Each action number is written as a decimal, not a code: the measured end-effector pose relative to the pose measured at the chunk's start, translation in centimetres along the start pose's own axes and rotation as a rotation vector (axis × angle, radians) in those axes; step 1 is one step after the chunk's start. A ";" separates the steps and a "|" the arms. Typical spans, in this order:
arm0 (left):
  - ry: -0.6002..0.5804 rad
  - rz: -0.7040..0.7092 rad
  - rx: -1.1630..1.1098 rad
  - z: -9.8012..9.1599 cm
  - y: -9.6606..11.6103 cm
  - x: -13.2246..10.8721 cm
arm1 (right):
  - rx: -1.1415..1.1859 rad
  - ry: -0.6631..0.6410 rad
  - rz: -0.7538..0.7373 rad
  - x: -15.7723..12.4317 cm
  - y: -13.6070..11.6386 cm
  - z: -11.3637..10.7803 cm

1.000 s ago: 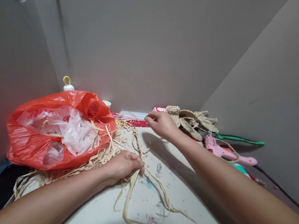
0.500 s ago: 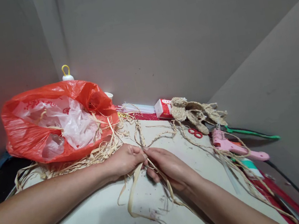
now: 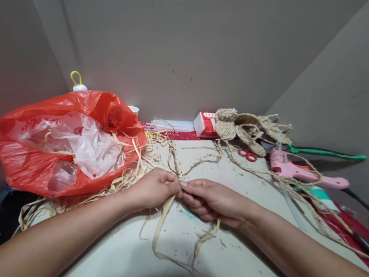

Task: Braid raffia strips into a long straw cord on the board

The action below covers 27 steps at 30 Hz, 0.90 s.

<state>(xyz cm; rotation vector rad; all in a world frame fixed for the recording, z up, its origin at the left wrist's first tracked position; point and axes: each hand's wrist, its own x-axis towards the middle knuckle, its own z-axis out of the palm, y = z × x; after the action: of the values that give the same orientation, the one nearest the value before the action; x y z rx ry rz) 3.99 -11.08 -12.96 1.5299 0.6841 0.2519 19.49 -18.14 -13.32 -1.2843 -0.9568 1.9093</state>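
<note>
Over the middle of the white board, my left hand [image 3: 159,187] pinches pale straw strands [image 3: 158,240] whose loose ends hang down toward me. Touching it at the fingertips, my right hand [image 3: 212,199] is closed on the same strands, with one tail coming out below its curled fingers. A thin braided cord [image 3: 174,158] runs away from the fingertips toward the back of the board. The exact spot where the fingers meet the strands is hidden.
A red plastic bag [image 3: 17,159] with white plastic inside stands at left, straw around it. At back are a red-and-white box [image 3: 205,124] and woven straw pieces [image 3: 227,125]. Red-handled scissors [image 3: 247,155] and a pink glue gun [image 3: 288,170] lie at right, beside long cords.
My right hand's fingers have curled in more around the strands, and the hanging tail now leaves from lower on that hand. The view has shifted slightly.
</note>
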 end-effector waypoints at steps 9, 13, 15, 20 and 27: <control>-0.134 0.027 0.174 -1.3 1.7 -0.3 | 0.171 0.018 -0.096 -0.1 0.3 0.6; -0.201 -0.054 0.208 -1.7 2.4 -0.5 | 0.134 0.164 -0.134 0.1 1.0 1.5; -0.221 -0.108 0.193 -1.6 2.6 -0.7 | 0.129 0.223 -0.156 0.2 1.3 2.0; -0.188 -0.182 0.197 0.0 2.2 -1.5 | 0.221 0.297 -0.187 0.2 1.9 2.9; -0.013 -0.156 0.269 2.4 0.3 -2.0 | 0.263 0.253 -0.182 0.0 2.2 3.3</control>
<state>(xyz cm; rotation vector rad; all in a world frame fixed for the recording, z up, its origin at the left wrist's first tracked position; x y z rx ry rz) 3.82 -14.13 -12.43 1.7210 0.8484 0.0325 16.14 -19.98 -14.30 -1.2034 -0.6456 1.6248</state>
